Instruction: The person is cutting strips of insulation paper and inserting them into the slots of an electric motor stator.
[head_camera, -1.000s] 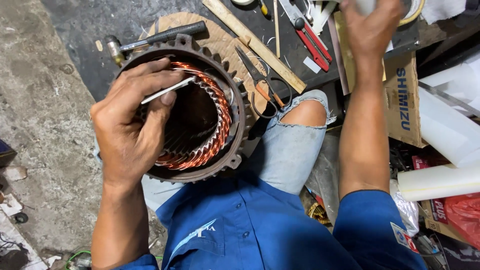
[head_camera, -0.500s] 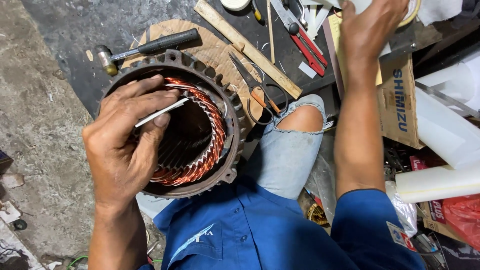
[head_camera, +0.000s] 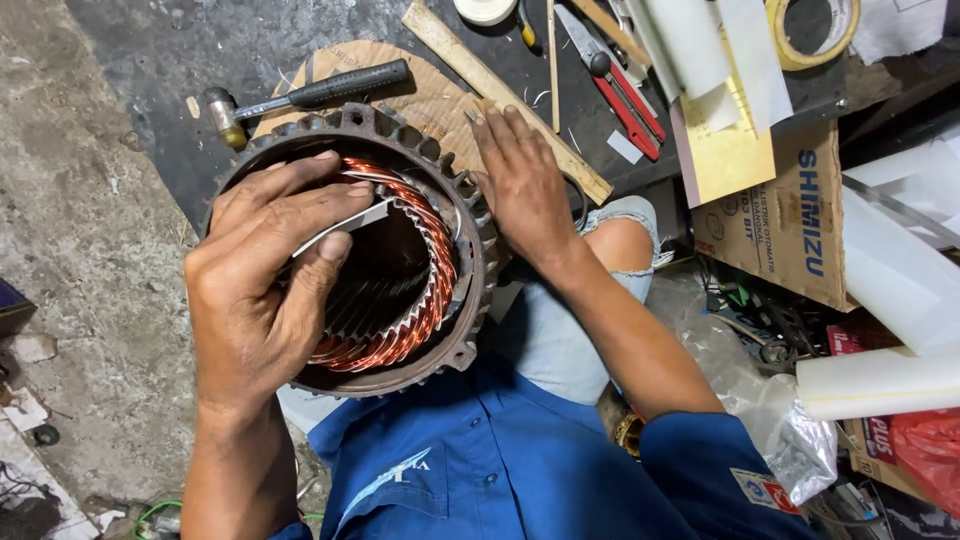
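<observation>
Left hand (head_camera: 265, 290) is closed in a pinch around a thin white strip (head_camera: 345, 228), thumb beneath and fingers above, and lies over the near rim of the motor stator (head_camera: 400, 260). The strip's free end points into the bore, just above the copper windings (head_camera: 425, 290). Right hand (head_camera: 525, 185) lies flat and open, fingers extended, gripping nothing; its palm rests against the stator's finned outer casing on the side away from the left hand. The stator stands between both hands (bore facing upward). Beyond the right fingertips lies a wooden stick (head_camera: 505, 95). Beyond the left hand, past the stator, lies a small hammer (head_camera: 310, 95). Red-handled scissors (head_camera: 615, 85) lie farther beyond the right hand.
</observation>
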